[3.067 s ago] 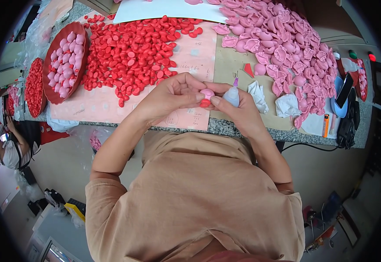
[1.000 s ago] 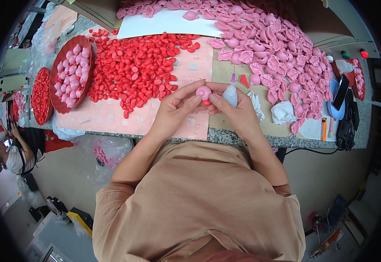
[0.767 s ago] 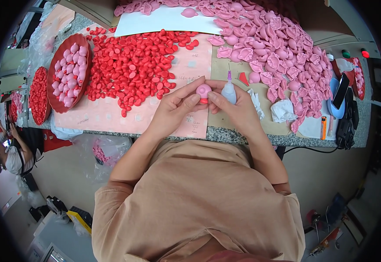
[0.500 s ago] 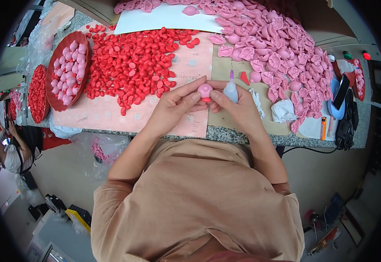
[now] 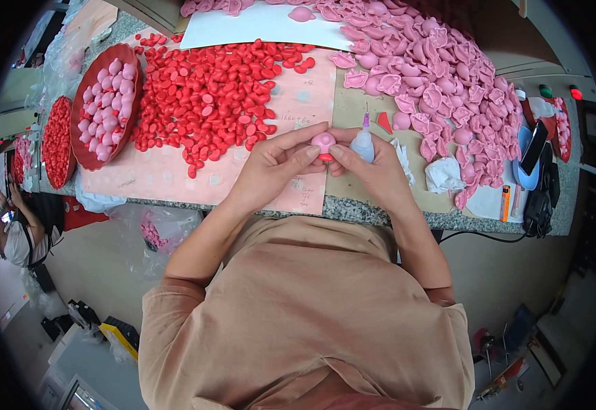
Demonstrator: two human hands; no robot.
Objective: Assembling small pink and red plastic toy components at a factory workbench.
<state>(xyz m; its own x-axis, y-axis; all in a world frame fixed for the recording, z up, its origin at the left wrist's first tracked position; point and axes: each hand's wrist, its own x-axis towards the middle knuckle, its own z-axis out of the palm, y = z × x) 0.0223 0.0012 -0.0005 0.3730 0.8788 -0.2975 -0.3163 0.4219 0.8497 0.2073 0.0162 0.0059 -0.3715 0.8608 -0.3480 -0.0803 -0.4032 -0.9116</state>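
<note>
Between the fingertips of both hands is a small pink rounded plastic piece [image 5: 324, 141] with a red piece [image 5: 326, 157] against its lower side. My left hand [image 5: 281, 158] pinches it from the left. From the right, the thumb and fingertips of my right hand [image 5: 374, 166] grip the same pink piece. That hand also keeps a translucent squeeze bottle [image 5: 363, 145] with a purple needle tip upright in its fingers. Loose red bean-shaped pieces [image 5: 195, 96] are heaped to the left of my hands, and pink shell-shaped pieces [image 5: 441, 82] are piled to the right.
A red scalloped tray [image 5: 86, 156] of joined pink and red pieces stands at left, beside another tray of red pieces [image 5: 59, 147]. Crumpled tissue [image 5: 443, 175], an orange marker [image 5: 505, 203], a phone [image 5: 533, 147] and a black cable [image 5: 482, 232] lie at right. Someone sits far left.
The pink piece has shifted very slightly in my fingertips, its red part now showing a little less. Both hands otherwise stay in place. The view has moved slightly.
</note>
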